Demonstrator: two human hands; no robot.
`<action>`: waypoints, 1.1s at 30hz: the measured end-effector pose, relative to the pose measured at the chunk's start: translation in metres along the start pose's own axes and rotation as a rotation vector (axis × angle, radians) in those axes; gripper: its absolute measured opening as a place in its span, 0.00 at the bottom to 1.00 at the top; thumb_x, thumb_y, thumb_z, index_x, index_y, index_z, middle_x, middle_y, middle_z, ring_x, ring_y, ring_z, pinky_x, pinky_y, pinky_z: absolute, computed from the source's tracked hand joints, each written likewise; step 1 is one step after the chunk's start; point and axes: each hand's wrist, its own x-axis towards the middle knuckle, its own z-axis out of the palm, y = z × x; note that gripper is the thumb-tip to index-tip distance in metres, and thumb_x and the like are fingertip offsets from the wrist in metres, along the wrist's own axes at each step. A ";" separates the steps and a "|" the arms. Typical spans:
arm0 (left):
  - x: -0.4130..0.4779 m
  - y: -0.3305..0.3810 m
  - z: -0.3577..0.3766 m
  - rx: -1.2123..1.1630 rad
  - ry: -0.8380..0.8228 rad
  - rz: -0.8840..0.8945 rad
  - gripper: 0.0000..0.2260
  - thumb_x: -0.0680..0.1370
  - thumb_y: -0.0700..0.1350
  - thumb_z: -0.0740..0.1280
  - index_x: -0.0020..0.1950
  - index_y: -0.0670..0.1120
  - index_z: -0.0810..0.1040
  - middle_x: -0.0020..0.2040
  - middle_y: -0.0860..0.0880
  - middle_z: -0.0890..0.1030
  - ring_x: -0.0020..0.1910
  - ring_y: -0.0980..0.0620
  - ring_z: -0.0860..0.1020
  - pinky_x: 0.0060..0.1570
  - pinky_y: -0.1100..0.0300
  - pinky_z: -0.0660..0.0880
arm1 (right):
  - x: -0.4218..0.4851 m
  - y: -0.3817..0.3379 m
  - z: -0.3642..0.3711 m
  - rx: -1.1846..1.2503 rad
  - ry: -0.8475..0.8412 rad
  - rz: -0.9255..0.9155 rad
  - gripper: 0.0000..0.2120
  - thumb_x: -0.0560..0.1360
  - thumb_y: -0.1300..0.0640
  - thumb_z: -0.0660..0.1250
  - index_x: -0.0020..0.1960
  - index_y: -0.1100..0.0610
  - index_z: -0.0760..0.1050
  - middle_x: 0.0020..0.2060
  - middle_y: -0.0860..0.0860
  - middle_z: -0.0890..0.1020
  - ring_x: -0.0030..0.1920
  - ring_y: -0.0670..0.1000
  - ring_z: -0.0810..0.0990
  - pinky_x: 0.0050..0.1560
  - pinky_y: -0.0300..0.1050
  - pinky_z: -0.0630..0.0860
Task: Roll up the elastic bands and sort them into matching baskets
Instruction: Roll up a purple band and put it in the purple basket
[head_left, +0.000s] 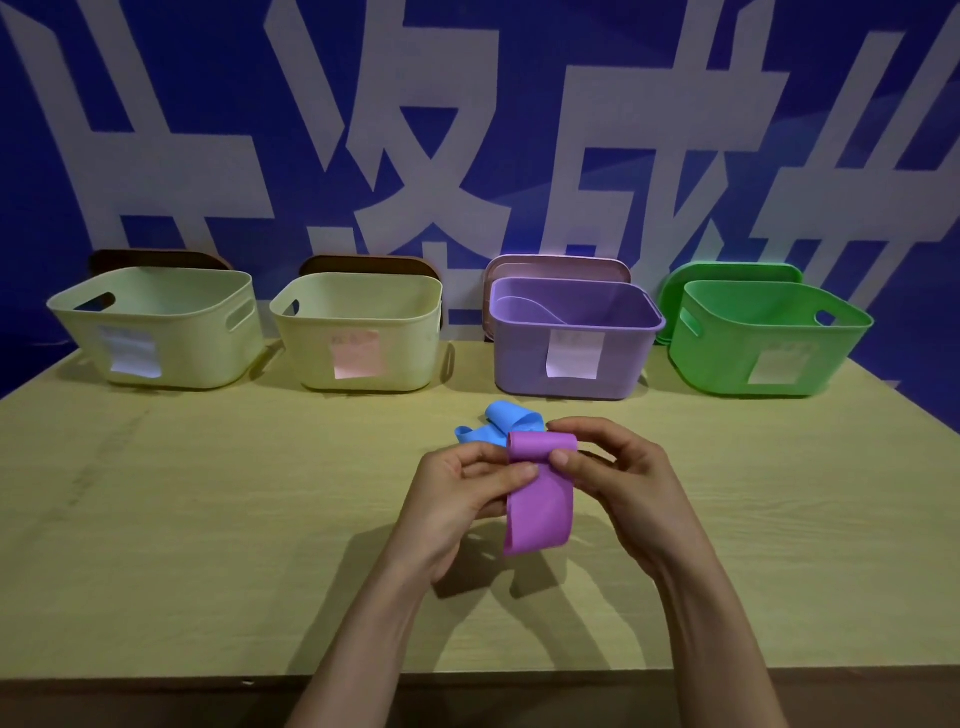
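Rolling: the purple band (540, 499) is held up over the tabletop (208, 519) in front of the person, with its top end wound into a small roll and a loose tail hanging below.
Left hand (457, 499): fingers (519, 470) curled, the thumb pressing the band's left edge just under the roll.
Right hand (618, 478): fingers arched over the roll, thumb on its front, pinching it from the right.
Band and fingers: the roll sits between the two thumbs and touches both; the tail hangs free beneath them.
Handling: it looks thin, light, soft and stretchy (likely to spring open if let go), so it is best held at both ends of the roll while the tail feeds in.
Blue band (498, 423): crumpled on the tabletop just behind the hands, untouched.
Purple basket (623, 358): the colour match, well behind the hands, third from the left in a row of four.
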 end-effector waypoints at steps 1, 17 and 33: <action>0.000 0.000 0.000 -0.004 -0.013 0.009 0.08 0.70 0.34 0.73 0.48 0.40 0.81 0.41 0.44 0.85 0.40 0.52 0.83 0.40 0.62 0.80 | -0.001 -0.001 -0.001 -0.023 -0.007 -0.017 0.12 0.67 0.68 0.71 0.49 0.58 0.81 0.45 0.51 0.85 0.44 0.47 0.82 0.45 0.39 0.78; 0.002 0.000 0.005 -0.073 0.027 0.092 0.14 0.66 0.40 0.74 0.50 0.40 0.82 0.43 0.43 0.85 0.40 0.52 0.83 0.40 0.63 0.78 | 0.000 0.000 0.006 -0.227 -0.012 0.035 0.14 0.73 0.51 0.67 0.44 0.63 0.81 0.33 0.53 0.78 0.36 0.48 0.75 0.40 0.40 0.76; 0.003 -0.005 0.002 0.008 -0.007 0.044 0.08 0.72 0.36 0.71 0.50 0.38 0.82 0.41 0.44 0.85 0.39 0.52 0.82 0.38 0.62 0.78 | 0.000 -0.001 0.003 -0.117 0.029 -0.015 0.07 0.72 0.66 0.69 0.48 0.57 0.81 0.39 0.46 0.84 0.36 0.43 0.79 0.39 0.35 0.75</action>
